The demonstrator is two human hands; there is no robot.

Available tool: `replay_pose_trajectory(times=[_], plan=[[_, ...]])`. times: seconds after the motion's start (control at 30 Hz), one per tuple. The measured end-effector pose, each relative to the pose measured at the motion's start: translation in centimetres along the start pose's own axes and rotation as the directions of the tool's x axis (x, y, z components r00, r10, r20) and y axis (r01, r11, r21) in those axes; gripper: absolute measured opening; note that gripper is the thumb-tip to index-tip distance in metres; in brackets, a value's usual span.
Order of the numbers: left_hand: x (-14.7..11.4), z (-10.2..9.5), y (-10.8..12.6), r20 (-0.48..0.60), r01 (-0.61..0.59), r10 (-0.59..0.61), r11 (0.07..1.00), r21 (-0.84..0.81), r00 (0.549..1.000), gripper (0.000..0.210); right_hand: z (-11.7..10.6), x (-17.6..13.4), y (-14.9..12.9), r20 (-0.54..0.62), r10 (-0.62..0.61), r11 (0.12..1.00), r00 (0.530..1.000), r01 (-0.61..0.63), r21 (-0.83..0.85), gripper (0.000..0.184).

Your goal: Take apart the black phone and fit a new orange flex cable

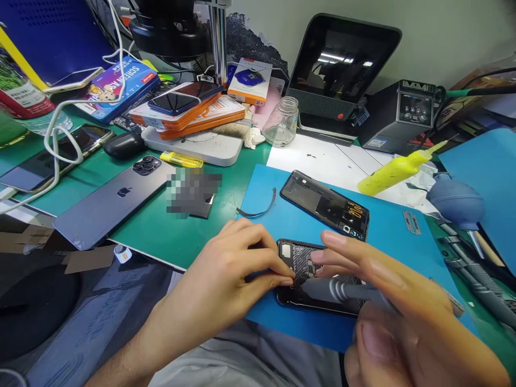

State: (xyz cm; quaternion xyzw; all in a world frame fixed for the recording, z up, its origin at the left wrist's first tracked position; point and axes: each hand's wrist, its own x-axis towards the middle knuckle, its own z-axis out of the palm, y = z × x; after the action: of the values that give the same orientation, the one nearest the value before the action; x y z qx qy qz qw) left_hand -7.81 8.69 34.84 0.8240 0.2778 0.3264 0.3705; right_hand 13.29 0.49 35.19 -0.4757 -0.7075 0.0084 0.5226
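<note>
An opened phone (318, 301) lies on the blue mat, its inner parts showing. My left hand (237, 263) reaches to its left end, thumb and index fingertips pinched together at the inner edge. Whatever is between those fingertips is too small to make out. My right hand (407, 290) is closed around a grey screwdriver (350, 290) with a ringed collar, held low over the phone and pointing left toward my left fingertips. The screwdriver's tip is blurred. Just beyond lies a detached black phone back cover (324, 201), and a thin dark curved strip (260, 207) rests to its left.
A grey-blue iPhone (113, 201), a yellow lighter (181, 159) and a partly pixelated dark flat piece (193, 196) lie left on the green mat. Behind stand a glass jar (281, 121) and a dark-screened device (334, 64). A yellow bottle (393, 169) and blue air blower (455, 199) are right.
</note>
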Motion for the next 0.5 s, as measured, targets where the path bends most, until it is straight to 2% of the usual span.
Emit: replay_pose_trajectory(times=[0.07, 0.13, 0.23, 0.3, 0.43, 0.5], plan=[[0.0, 0.0, -0.1, -0.010, -0.005, 0.005, 1.000, 0.000, 1.000, 0.010, 0.3, 0.3, 0.2, -0.049, 0.004, 0.999, 0.999, -0.002, 0.041, 0.063], [-0.1, 0.0, -0.1, -0.021, -0.008, 0.008, 1.000, 0.000, 1.000, 0.009, 0.5, 0.7, 0.2, -0.071, 0.021, 0.999, 0.997, -0.017, 0.048, 0.070], [-0.1, -0.1, -0.2, -0.026, -0.014, 0.014, 1.000, -0.007, 1.000, 0.009, 0.4, 1.3, 0.2, -0.062, 0.049, 0.999, 0.997, -0.047, 0.027, 0.069], [0.0, -0.1, -0.2, -0.031, -0.021, 0.021, 1.000, -0.010, 0.999, 0.008, 0.1, 1.6, 0.1, -0.068, 0.024, 1.000, 0.997, -0.025, -0.015, 0.063], [0.1, -0.2, -0.1, -0.016, -0.028, 0.028, 1.000, -0.003, 0.999, 0.007, -0.2, 1.8, 0.0, 0.004, -0.023, 0.996, 1.000, 0.024, -0.081, 0.062], [0.1, -0.1, 0.0, 0.008, -0.025, 0.025, 0.999, 0.024, 1.000, 0.007, 0.0, 1.4, -0.3, -0.056, -0.001, 0.998, 0.998, -0.003, -0.069, 0.063]])
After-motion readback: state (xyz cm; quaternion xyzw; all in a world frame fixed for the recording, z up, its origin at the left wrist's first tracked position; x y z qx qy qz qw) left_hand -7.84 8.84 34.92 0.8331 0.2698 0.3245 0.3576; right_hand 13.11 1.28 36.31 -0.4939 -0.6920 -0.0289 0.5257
